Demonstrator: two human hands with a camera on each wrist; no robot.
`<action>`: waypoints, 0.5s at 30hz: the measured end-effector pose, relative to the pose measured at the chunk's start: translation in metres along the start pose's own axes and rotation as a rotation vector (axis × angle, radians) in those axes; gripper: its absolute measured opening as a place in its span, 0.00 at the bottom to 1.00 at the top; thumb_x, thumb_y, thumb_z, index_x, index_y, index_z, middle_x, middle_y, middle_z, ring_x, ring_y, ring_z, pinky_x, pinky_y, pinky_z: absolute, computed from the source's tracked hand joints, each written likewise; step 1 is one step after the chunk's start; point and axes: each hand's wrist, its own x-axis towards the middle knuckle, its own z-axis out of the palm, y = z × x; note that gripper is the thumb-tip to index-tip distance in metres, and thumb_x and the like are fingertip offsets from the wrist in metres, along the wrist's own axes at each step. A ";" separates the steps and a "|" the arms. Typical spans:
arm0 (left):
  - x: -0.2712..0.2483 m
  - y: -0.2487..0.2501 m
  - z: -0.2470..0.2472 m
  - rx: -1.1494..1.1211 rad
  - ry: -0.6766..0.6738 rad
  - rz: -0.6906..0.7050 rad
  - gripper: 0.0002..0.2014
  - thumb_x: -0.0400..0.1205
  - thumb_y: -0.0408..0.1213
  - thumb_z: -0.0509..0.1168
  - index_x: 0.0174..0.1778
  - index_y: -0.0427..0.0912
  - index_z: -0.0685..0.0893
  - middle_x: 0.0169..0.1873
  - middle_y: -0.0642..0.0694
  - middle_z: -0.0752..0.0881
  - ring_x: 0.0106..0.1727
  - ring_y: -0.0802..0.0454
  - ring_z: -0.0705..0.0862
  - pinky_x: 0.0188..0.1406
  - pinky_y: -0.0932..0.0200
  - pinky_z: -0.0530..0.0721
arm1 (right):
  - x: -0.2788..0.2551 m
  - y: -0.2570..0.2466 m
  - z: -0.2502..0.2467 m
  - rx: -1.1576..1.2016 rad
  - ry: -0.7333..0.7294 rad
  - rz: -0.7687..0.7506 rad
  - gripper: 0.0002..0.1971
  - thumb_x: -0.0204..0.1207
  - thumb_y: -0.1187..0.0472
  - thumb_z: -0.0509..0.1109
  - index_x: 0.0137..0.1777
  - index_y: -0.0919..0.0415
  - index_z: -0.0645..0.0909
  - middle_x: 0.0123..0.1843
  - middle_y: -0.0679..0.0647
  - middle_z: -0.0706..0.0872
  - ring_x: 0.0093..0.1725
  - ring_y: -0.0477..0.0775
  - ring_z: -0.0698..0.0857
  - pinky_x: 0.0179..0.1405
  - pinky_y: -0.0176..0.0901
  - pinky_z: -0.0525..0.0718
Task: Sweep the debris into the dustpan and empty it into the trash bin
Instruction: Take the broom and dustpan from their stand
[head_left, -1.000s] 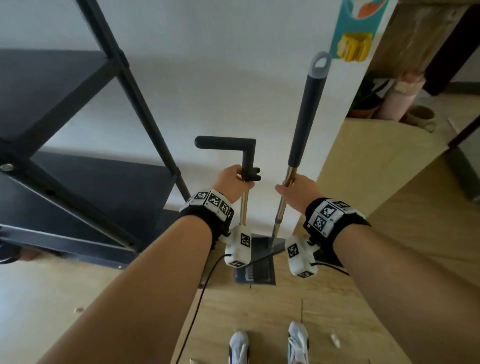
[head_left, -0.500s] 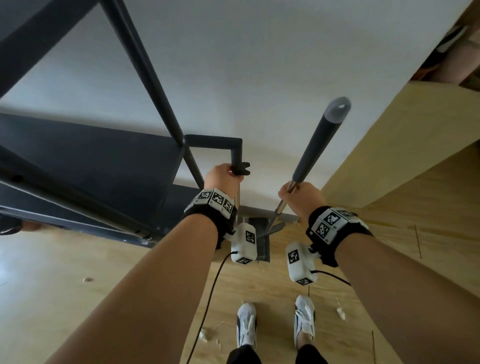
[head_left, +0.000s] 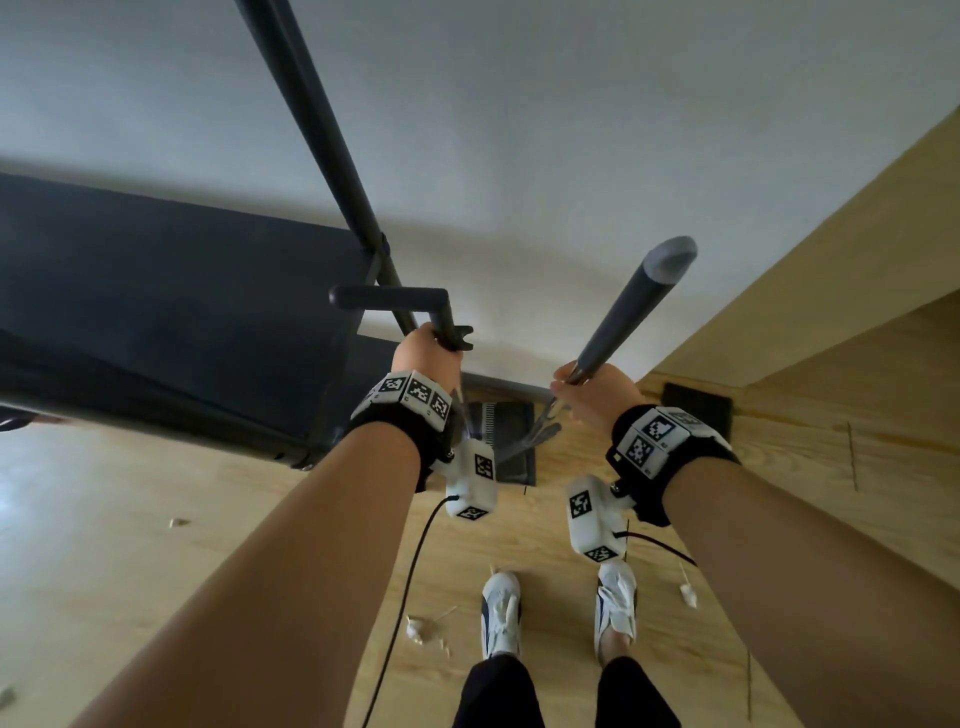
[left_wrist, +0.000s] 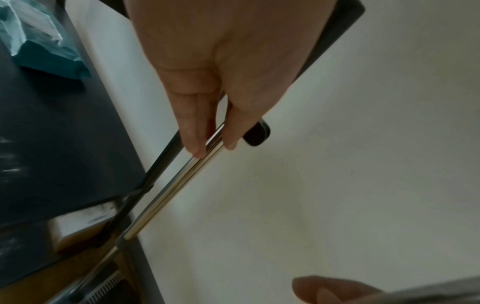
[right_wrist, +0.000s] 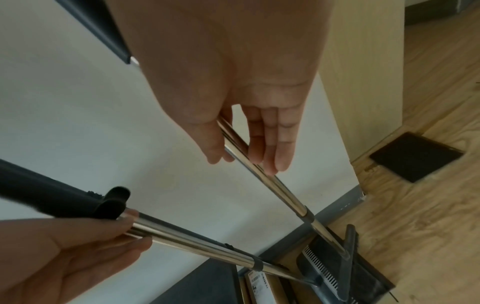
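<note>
My left hand grips the dustpan's steel pole just below its black L-shaped handle. The dark dustpan stands on the wooden floor by the wall, its toothed comb showing. My right hand holds the broom's steel pole under the grey grip, which leans right. The broom head rests at the dustpan. Pale debris lies left of my feet, another bit to their right, and one far left.
A black metal shelf unit stands close on the left, one post crossing above my left hand. A white wall is ahead and a wooden cabinet side on the right. A black floor plate lies by it. A cable hangs from my left wrist.
The view has tipped down towards my feet, bringing more floor and debris into sight. The broom's grip now leans further right. Both hands keep their hold on the poles.
</note>
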 end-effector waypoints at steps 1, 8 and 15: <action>0.002 -0.005 -0.003 -0.019 -0.002 -0.016 0.13 0.84 0.41 0.64 0.61 0.41 0.82 0.48 0.44 0.88 0.44 0.47 0.85 0.42 0.54 0.84 | 0.000 -0.001 0.002 0.015 0.010 0.005 0.09 0.79 0.51 0.67 0.47 0.56 0.83 0.37 0.51 0.85 0.42 0.53 0.87 0.46 0.45 0.85; -0.005 -0.019 -0.006 0.052 -0.045 -0.001 0.17 0.82 0.38 0.63 0.65 0.35 0.81 0.57 0.37 0.86 0.57 0.39 0.85 0.50 0.51 0.81 | -0.018 -0.013 0.000 0.282 -0.037 0.135 0.08 0.81 0.57 0.67 0.52 0.63 0.80 0.36 0.59 0.84 0.30 0.51 0.82 0.29 0.37 0.86; -0.038 -0.015 0.001 0.360 -0.269 0.074 0.14 0.87 0.38 0.57 0.63 0.33 0.79 0.48 0.40 0.83 0.46 0.46 0.83 0.38 0.59 0.79 | -0.048 -0.008 -0.014 0.349 0.042 0.137 0.07 0.78 0.58 0.70 0.51 0.60 0.82 0.39 0.60 0.89 0.36 0.55 0.88 0.41 0.47 0.91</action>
